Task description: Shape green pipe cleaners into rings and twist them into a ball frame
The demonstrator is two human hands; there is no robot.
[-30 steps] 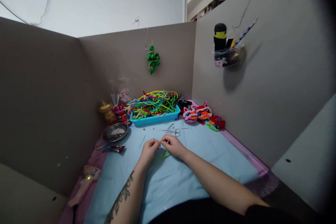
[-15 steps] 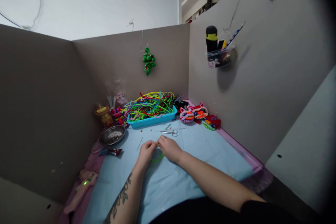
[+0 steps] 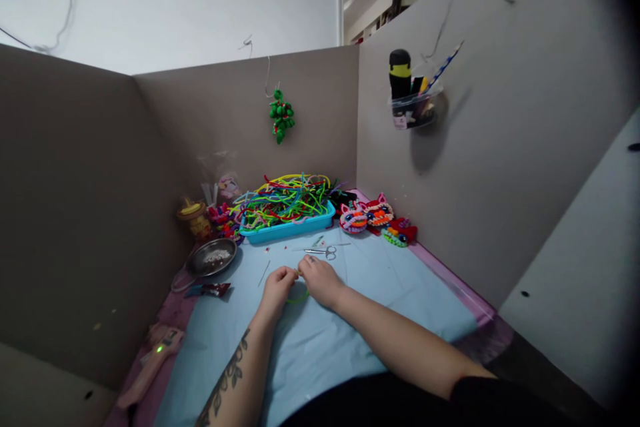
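Above the blue cloth (image 3: 320, 340), my left hand (image 3: 279, 288) and right hand (image 3: 320, 279) pinched a green strand (image 3: 299, 299), fingers closed, its curve nearside; a slack pinch could have let it spring loose.

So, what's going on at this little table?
A person's bare left hand and bare right hand meet above a pale blue sheet, holding a thin, bright green, curved strand. Small silver metal scissors lie just beyond, untouched. Farther back, a light blue rectangular tray is heaped with thin multicoloured strands.
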